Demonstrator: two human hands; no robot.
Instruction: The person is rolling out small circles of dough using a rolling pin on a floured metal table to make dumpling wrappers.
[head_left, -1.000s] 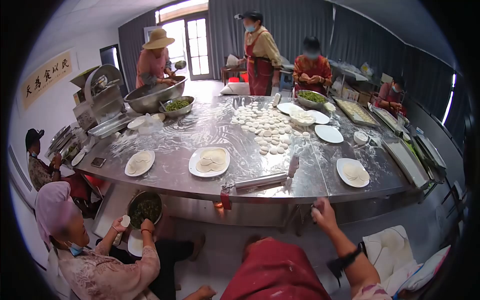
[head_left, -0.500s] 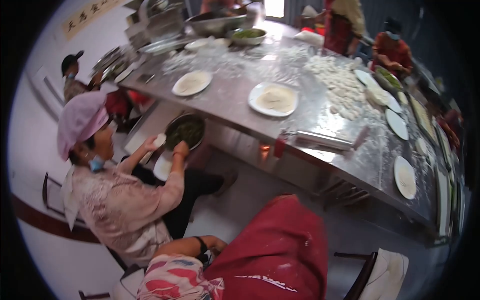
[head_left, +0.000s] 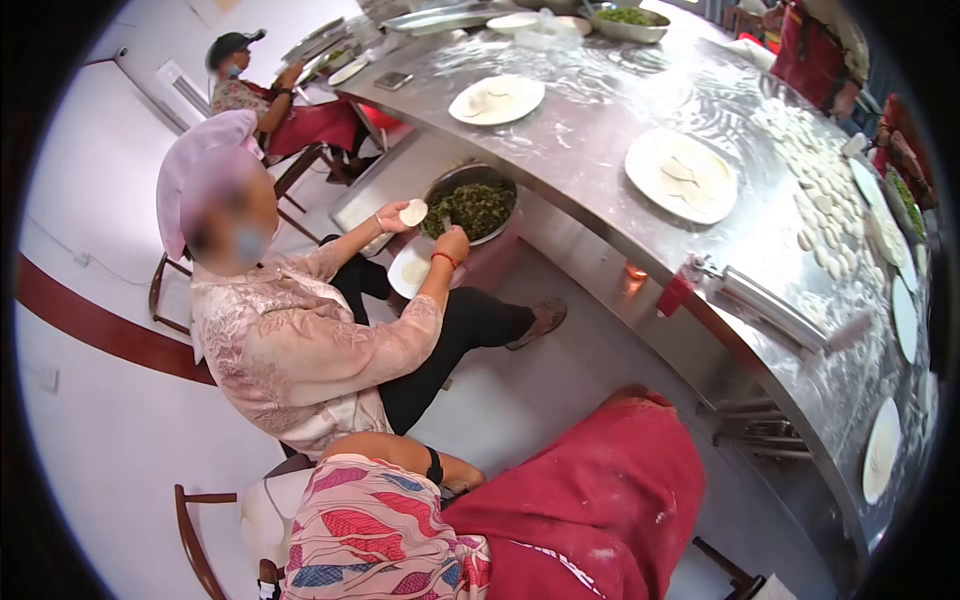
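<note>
My left hand [head_left: 462,474], with a black band on its wrist, rests low against my red apron [head_left: 590,500]. Its fingers are mostly hidden by the cloth. My right hand is out of view. Close on the left, a seated co-worker in a pink cap [head_left: 205,170] holds a round dough wrapper [head_left: 413,212] in one hand. The co-worker's other hand [head_left: 452,245] grips a small utensil over a metal bowl [head_left: 514,199] of chopped green filling [head_left: 475,208]. Below these hands is a white plate [head_left: 408,270].
A floured steel table [head_left: 590,150] carries plates of wrappers [head_left: 497,100], another plate [head_left: 682,177], many small dough pieces [head_left: 825,215] and a metal roller device [head_left: 770,308]. Wooden chairs [head_left: 190,545] stand at left. Another person [head_left: 250,100] sits further back.
My view has swung, so the table and co-worker appear further right. The co-worker's head has turned toward me. My left hand stays beside the apron.
</note>
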